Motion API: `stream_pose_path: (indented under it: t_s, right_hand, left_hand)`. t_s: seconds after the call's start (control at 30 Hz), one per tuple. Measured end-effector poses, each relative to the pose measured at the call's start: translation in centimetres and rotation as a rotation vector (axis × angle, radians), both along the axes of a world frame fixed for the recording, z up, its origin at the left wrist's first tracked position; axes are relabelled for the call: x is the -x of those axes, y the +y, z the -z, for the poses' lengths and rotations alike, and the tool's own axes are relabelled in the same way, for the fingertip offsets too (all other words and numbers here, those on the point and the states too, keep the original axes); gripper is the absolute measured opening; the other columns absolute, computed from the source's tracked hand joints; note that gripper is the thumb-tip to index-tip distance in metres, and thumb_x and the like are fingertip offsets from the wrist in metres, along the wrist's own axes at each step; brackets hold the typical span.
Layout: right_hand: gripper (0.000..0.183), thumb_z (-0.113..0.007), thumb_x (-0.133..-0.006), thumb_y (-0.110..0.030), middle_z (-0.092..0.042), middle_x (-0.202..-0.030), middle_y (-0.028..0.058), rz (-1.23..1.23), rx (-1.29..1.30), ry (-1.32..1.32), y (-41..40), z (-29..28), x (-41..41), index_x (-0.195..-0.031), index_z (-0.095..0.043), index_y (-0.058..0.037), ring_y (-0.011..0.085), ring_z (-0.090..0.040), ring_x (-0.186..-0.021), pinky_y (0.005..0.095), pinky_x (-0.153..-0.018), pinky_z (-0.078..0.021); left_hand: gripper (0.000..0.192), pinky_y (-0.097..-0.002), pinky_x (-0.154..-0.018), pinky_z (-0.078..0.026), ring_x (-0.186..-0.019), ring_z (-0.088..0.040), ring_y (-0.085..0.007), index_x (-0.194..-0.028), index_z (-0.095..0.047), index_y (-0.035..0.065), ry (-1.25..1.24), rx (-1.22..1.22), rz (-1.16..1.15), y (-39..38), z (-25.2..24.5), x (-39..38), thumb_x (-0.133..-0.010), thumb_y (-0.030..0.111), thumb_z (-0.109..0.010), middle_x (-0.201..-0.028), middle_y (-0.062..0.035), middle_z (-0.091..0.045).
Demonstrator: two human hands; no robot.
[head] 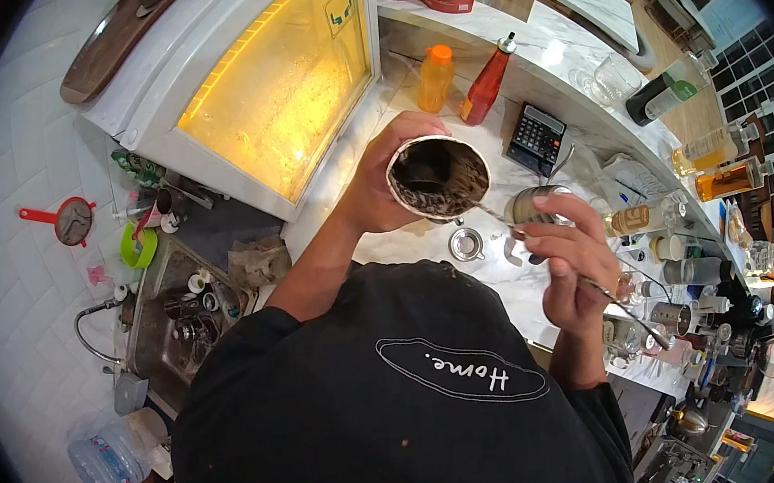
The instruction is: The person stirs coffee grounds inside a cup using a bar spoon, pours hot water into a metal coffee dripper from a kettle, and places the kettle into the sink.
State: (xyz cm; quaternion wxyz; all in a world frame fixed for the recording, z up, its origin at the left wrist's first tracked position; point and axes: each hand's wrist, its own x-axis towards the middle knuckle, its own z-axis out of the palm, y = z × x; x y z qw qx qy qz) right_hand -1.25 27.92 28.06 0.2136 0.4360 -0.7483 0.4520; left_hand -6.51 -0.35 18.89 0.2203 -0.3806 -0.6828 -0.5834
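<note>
My left hand (pixel 391 171) is closed around a pale-rimmed cup (pixel 419 212), its mouth tipped toward the camera. Dark brown residue (pixel 461 175) coats the inside wall. Between the fingers of my right hand (pixel 574 262) is a long twisted metal bar spoon (pixel 601 291). Its lower end reaches over the rim and into the cup; the tip is hard to make out. Below the cup, a small round metal strainer (pixel 465 244) lies on the white marbled counter (pixel 388 252). Near my right fingers stands a ribbed metallic cylinder (pixel 530 205), partly covered by them.
Behind the cup are an orange-capped bottle (pixel 436 79), a red sauce bottle (pixel 487 85) and a calculator (pixel 536 138). A lit glass-door fridge (pixel 282 91) borders the counter. Several bottles line the raised ledge (pixel 549 41) at right. Dishes fill the sink (pixel 151 334) at left.
</note>
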Motion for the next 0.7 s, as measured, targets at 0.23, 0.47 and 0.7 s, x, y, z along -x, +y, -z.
stream_pose_path:
  t_s: [0.23, 0.47, 0.7]
  right_hand:
    - [0.018, -0.063, -0.104, -0.014, -0.080, -0.100, 0.0175, 0.031, -0.005, 0.003, -1.6, 0.6, 0.2, -0.103, -0.076, -0.0012, 0.0406, -0.070, -0.112, 0.0522, -0.098, -0.0510]
    - [0.022, -0.062, -0.105, -0.015, -0.080, -0.095, 0.0175, 0.025, 0.028, -0.057, 0.1, 0.4, 1.1, -0.098, -0.076, -0.0003, 0.0409, -0.069, -0.113, 0.0482, -0.097, -0.0532]
    - [0.021, -0.060, -0.106, -0.016, -0.079, -0.096, 0.0164, 0.035, 0.023, 0.006, -0.3, 0.8, 1.2, -0.100, -0.074, -0.0011, 0.0394, -0.072, -0.107, 0.0484, -0.092, -0.0524]
  left_hand:
    - [0.084, -0.0425, -0.100, -0.059, -0.122, -0.065, -0.0311, -0.142, -0.050, 0.0076, -0.113, -0.118, 0.014, 0.3, 1.0, 0.2, -0.072, 0.006, -0.095, -0.133, -0.0189, -0.056]
    - [0.081, -0.0426, -0.103, -0.058, -0.122, -0.067, -0.0296, -0.137, -0.055, 0.0067, -0.166, -0.088, 0.061, 0.1, 1.1, 0.3, -0.068, 0.007, -0.099, -0.134, -0.0166, -0.054]
    - [0.079, -0.0422, -0.104, -0.055, -0.123, -0.065, -0.0291, -0.132, -0.060, 0.0057, -0.258, -0.179, 0.107, 1.5, 1.9, 0.1, -0.065, 0.009, -0.101, -0.126, -0.0143, -0.063]
